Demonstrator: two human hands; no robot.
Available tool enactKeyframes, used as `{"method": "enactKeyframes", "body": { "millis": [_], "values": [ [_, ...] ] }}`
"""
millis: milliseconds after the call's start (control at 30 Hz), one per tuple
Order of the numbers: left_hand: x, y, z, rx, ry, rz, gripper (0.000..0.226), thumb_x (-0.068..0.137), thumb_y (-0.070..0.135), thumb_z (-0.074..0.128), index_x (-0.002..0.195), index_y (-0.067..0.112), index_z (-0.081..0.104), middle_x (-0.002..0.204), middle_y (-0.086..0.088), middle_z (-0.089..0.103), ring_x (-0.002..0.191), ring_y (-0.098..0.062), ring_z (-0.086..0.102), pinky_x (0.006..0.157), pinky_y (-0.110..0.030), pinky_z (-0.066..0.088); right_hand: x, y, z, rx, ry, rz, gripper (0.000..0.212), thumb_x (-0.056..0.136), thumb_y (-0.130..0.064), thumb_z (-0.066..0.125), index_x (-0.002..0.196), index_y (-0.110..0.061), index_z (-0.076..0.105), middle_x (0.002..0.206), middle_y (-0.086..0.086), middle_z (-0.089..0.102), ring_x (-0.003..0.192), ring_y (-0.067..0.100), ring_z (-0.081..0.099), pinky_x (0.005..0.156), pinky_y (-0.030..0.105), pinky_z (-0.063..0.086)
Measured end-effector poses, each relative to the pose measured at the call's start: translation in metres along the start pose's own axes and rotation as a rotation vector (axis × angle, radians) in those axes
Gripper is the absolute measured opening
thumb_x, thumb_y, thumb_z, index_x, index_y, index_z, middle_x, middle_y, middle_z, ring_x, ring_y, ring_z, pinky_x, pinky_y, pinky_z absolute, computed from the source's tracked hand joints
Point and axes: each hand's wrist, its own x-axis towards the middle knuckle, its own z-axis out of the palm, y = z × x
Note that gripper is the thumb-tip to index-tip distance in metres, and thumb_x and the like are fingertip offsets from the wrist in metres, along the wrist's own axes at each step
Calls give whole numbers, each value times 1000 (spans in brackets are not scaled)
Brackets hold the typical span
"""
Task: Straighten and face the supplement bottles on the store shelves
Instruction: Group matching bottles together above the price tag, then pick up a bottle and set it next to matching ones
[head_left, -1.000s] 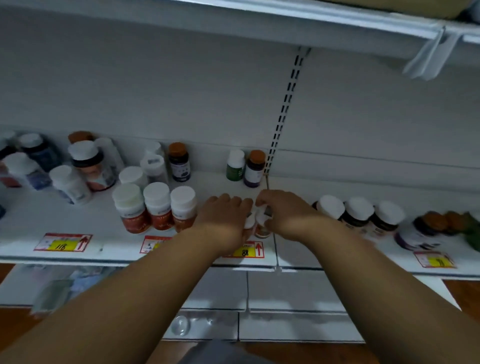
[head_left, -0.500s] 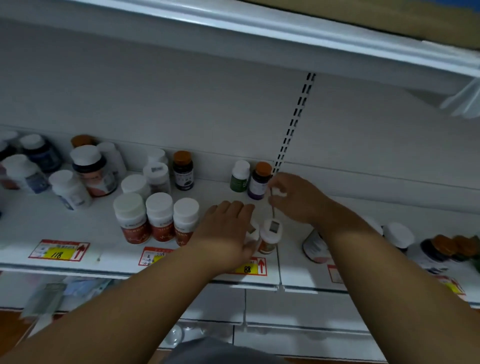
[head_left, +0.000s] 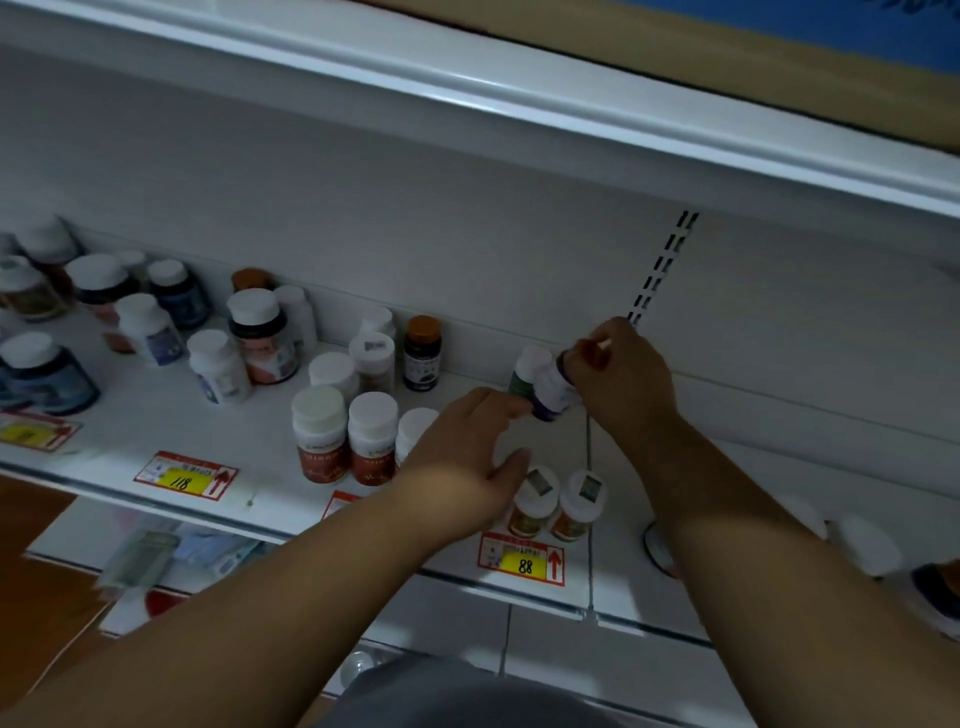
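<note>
right hand (head_left: 618, 379) grips purple bottle (head_left: 551, 391), tilted | left hand (head_left: 467, 457) relaxed, 7 o'clock | set upright, label forward

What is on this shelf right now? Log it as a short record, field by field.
setting: white store shelf with supplement bottles
right hand: grips the purple bottle by its top, tilted
left hand: fingers extended toward the purple bottle; contact unclear
beside it: green bottle, upright
front edge: two small white-capped bottles above the 88 price tag
other tag: 118 price tag

two bottles (head_left: 556, 504) front edge, tilted bottle (head_left: 551, 391) behind
</note>
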Motion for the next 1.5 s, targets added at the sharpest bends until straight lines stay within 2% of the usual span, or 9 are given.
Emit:
{"method": "enactKeyframes", "body": {
  "millis": [133, 333, 467, 633, 733, 867, 1033, 1167, 1500],
  "values": [
    [3, 11, -8, -37, 104, -118, 56, 84, 44, 66, 133, 28, 44, 117, 16, 44, 107, -3, 48, 88, -18, 37, -29, -31, -28, 189, 27, -37, 38, 86, -49, 61, 80, -11, 57, 72, 2, 59, 65, 17, 57, 60, 29, 47],
    [-14, 20, -20, -411, -27, -269, 20, 87, 42, 65, 104, 34, 58, 89, 6, 68, 76, -5, 65, 75, -30, 55, -64, -68, -40, 432, -91, -50, 47, 86, -58, 56, 80, -11, 61, 73, 8, 63, 61, 21, 63, 59, 38, 56],
    [-38, 7, -33, -413, 106, -299, 21, 90, 37, 64, 108, 30, 59, 88, 6, 70, 78, -6, 66, 75, -30, 56, -75, -90, -26, 511, -262, -106, 18, 90, -42, 59, 104, -30, 62, 99, -4, 66, 79, 9, 68, 64, 29, 59],
    [-72, -9, -56, -461, 180, -381, 24, 91, 44, 57, 109, 28, 61, 93, 6, 70, 84, -3, 66, 70, -15, 50, -81, -115, 1, 575, -486, -193, 20, 88, -32, 66, 105, -42, 60, 103, -14, 68, 95, 2, 65, 87, 34, 56],
    [-88, -15, -61, -453, 191, -373, 44, 81, 64, 57, 114, 34, 60, 101, 11, 70, 95, -5, 66, 81, -24, 53, -88, -122, 7, 661, -516, -189, 23, 84, -27, 71, 101, -39, 63, 101, -15, 70, 95, 3, 66, 88, 37, 56],
    [-89, -15, -66, -485, 152, -297, 60, 73, 62, 57, 126, 34, 50, 112, 12, 66, 100, -4, 63, 83, -24, 53, -104, -120, 1, 699, -396, -126, 24, 82, -22, 74, 99, -36, 64, 99, -9, 71, 90, 7, 68, 75, 29, 56],
    [-63, 1, -57, -452, -7, -146, 64, 72, 63, 58, 128, 35, 46, 108, 15, 62, 97, 0, 61, 84, -26, 52, -139, -93, -38, 673, -111, 4, 24, 83, -15, 73, 101, -27, 64, 97, -1, 71, 92, 18, 69, 79, 42, 59],
    [-53, 35, -6, -481, -185, 11, 63, 72, 63, 56, 126, 32, 47, 110, 12, 60, 95, -2, 60, 86, -31, 54, -184, -57, -82, 574, 88, 120, 24, 84, -10, 72, 103, -20, 62, 95, -1, 70, 87, 13, 66, 78, 24, 55],
    [-53, 173, 131, -471, -538, 317, 63, 77, 62, 55, 131, 32, 47, 116, 17, 58, 103, 0, 57, 88, -25, 50, -285, 63, -197, 396, 406, 316, 26, 84, -22, 73, 106, -31, 61, 94, -14, 65, 85, 2, 64, 73, 20, 54]
  ]
}}
